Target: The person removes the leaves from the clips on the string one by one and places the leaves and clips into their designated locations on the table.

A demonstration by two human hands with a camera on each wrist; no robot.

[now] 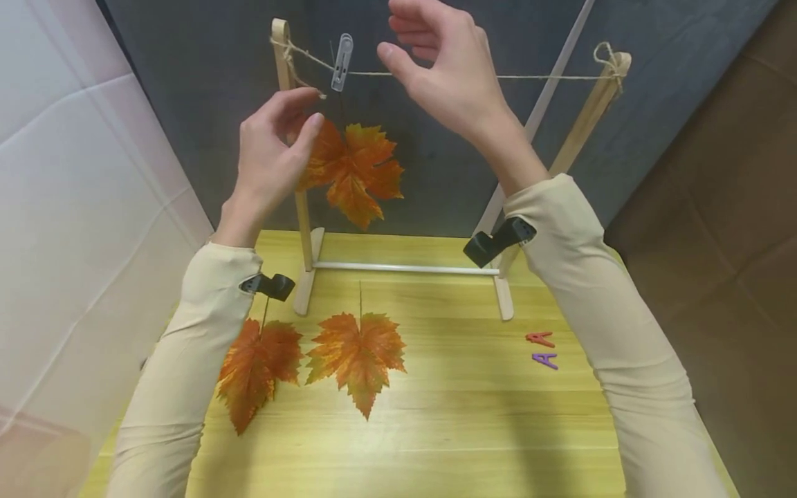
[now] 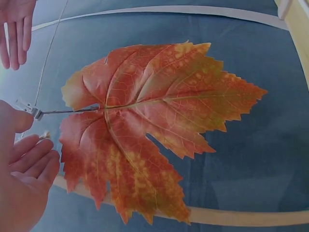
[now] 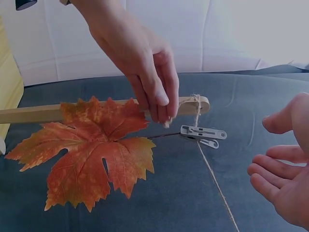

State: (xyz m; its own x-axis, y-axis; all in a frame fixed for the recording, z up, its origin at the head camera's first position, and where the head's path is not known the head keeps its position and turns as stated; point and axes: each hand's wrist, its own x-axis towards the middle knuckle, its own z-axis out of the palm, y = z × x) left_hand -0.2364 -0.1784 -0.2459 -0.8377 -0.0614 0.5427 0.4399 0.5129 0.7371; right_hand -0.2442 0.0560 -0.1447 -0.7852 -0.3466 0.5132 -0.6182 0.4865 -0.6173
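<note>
An orange-red maple leaf (image 1: 367,173) hangs by its stem from a grey clothespin (image 1: 342,63), which is clipped on the twine (image 1: 529,77) near the left post. My left hand (image 1: 272,145) is beside the leaf and below the clothespin, its thumb and fingers apart and nothing between them. The twine's loose tail (image 3: 167,123) dangles right at its fingertips in the right wrist view. To the right of the clothespin, my right hand (image 1: 448,72) is raised close to the twine, fingers loosely extended and holding nothing.
Two more maple leaves (image 1: 360,360) lie on the yellow wooden table (image 1: 448,408), front left. An orange-red clothespin (image 1: 540,339) and a purple clothespin (image 1: 546,360) lie at the right. The twine spans a wooden stand (image 1: 585,128) joined by a white bottom rod (image 1: 405,268).
</note>
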